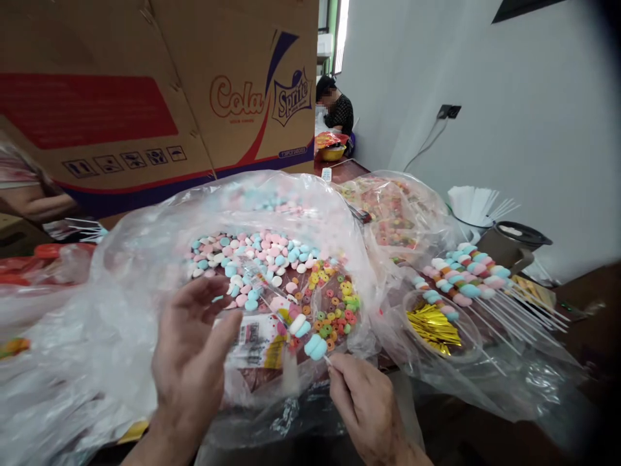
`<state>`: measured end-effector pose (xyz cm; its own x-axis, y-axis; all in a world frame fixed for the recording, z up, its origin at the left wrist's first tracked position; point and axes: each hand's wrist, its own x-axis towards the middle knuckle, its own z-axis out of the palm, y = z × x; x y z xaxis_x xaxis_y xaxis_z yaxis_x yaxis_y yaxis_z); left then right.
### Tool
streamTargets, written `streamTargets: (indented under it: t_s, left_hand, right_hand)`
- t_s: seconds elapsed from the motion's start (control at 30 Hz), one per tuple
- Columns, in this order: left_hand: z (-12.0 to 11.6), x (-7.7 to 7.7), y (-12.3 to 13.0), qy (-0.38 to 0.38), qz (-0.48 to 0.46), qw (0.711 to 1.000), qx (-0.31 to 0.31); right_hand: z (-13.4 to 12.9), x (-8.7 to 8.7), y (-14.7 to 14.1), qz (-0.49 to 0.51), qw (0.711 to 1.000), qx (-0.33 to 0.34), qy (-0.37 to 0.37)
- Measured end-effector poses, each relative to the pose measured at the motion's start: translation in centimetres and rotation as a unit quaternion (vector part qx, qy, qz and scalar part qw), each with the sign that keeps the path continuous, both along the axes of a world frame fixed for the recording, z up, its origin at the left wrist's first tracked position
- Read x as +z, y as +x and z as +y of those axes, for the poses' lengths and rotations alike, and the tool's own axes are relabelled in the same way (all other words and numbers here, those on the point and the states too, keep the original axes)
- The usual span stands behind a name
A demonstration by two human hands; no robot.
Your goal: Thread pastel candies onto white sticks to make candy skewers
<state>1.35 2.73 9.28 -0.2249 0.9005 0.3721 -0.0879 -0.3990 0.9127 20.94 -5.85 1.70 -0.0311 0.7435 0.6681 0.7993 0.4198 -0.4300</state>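
Head view, from where I stand. The right hand point(363, 401) is at the near side of the work, its thumb and forefinger pinched on the bare near end of a marshmallow stick point(315, 347). The stick slants far and to the left, with blue, white and pink pieces along it. A clear plastic sleeve point(257, 275) lies in line with its far end; whether the pieces there sit inside the sleeve, I cannot tell.

The left hand point(196, 343) is raised to the left of the stick, palm turned to the right, fingers loosely curled, with a wide gap between thumb and fingers. I see nothing gripped in it.

Beyond the hands, loose marshmallows point(262, 249) are heaped on clear plastic sheeting point(126, 259), with cereal rings point(334, 304) to their right. A printed packet point(257, 341) lies between the two hands.

To the right, loaded sticks point(470, 275) lie stacked beside a clear bowl point(471, 331) containing gold ties point(434, 329). A mug point(519, 238) stands just beyond them. A large cardboard box point(145, 39) stands at the far left; a co-worker point(343, 115) sits further back.
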Motion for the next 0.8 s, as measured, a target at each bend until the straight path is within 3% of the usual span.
streamTargets:
  t_s: [0.1,0.2,0.3,0.4,0.57,0.67,0.8]
  left_hand:
    - [1.5,0.5,1.1,-0.189,-0.176,0.965,-0.055]
    - [2.5,1.0,2.7,-0.275,-0.251,0.920,-0.122]
    - [2.9,1.0,4.0,-0.313,-0.297,0.890,-0.145]
    - [3.2,0.5,4.9,-0.318,-0.331,0.880,-0.126]
    - [3.5,-0.4,5.3,-0.292,-0.365,0.875,-0.126]
    - [3.4,-0.7,5.2,-0.285,-0.361,0.876,-0.148]
    - [3.2,-0.9,5.1,-0.292,-0.355,0.875,-0.153]
  right_hand:
    - [0.1,-0.2,-0.2,-0.042,0.999,-0.005,0.027]
    - [0.3,-0.2,-0.6,-0.074,0.996,-0.013,0.050]
    - [0.3,0.0,-0.9,-0.067,0.996,-0.007,0.051]
    - [0.1,0.0,-1.2,-0.027,0.999,0.014,0.016]
    - [-0.5,-0.2,-1.9,0.114,0.981,0.090,-0.130]
    - [-0.6,0.2,-2.4,0.282,0.909,0.135,-0.276]
    - [-0.4,1.2,-3.1,0.509,0.745,0.139,-0.407]
